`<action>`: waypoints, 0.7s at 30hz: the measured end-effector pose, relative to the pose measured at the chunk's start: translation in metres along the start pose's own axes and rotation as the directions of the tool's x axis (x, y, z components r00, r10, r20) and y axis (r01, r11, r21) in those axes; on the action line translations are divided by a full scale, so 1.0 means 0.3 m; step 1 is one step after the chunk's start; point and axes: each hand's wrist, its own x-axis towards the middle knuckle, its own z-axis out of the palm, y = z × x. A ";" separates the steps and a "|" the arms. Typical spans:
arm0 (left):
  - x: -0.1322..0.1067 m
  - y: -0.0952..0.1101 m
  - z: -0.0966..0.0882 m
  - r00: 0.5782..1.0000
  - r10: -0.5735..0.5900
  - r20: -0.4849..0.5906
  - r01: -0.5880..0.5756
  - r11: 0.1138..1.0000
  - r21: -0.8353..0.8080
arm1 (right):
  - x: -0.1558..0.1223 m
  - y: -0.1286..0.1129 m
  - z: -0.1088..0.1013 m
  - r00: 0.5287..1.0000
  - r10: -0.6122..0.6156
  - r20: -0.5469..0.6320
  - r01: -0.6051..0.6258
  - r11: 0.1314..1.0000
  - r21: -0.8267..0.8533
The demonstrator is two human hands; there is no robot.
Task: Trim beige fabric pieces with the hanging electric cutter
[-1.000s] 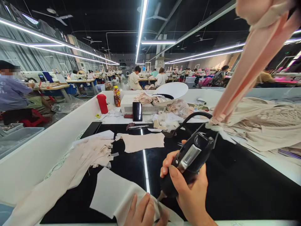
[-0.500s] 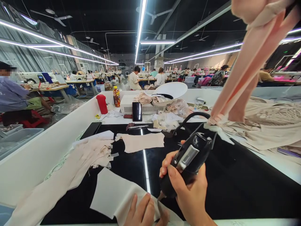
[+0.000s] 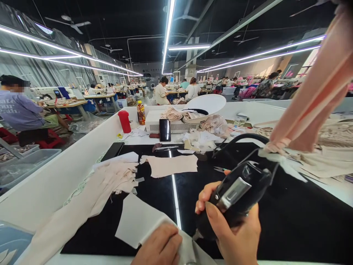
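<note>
My right hand (image 3: 230,230) is wrapped around a black handheld electric fabric cutter (image 3: 234,197) with a metal plate on its side. The cutter's lower tip points down toward a pale fabric piece (image 3: 139,219) at the front of the black board. On that fabric, my left hand (image 3: 158,244) rests with its fingers curled together over the edge; the fingertips are partly hidden. A knotted pink fabric strip (image 3: 309,99) hangs from above, tied to the top end of the cutter. Flat behind the hands lies another beige fabric piece (image 3: 173,165).
A layered beige fabric pile (image 3: 91,195) lies at the left of the black board (image 3: 289,217). Small scissors (image 3: 220,169) sit behind the cutter. Further back are a phone (image 3: 164,129), a red cup (image 3: 124,122) and a bottle (image 3: 141,113). More fabric (image 3: 325,158) lies right. People work beyond.
The view has turned slightly left, so things appear further right. My left hand's fingers were spread on the fabric and are now curled together. My right hand still holds the cutter.
</note>
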 end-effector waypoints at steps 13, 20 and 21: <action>-0.031 0.026 0.036 0.990 0.122 -0.072 -0.097 0.954 0.282 | -0.015 -0.002 -0.012 1.000 -0.022 0.007 0.022 0.999 -0.038; -0.069 0.032 0.088 0.988 0.127 -0.083 -0.088 0.927 0.364 | -0.024 -0.006 -0.013 1.000 -0.021 0.011 0.021 0.999 -0.044; -0.069 0.028 0.092 0.986 0.137 -0.099 -0.092 0.926 0.366 | -0.024 -0.007 -0.013 1.000 -0.016 0.008 0.017 0.999 -0.044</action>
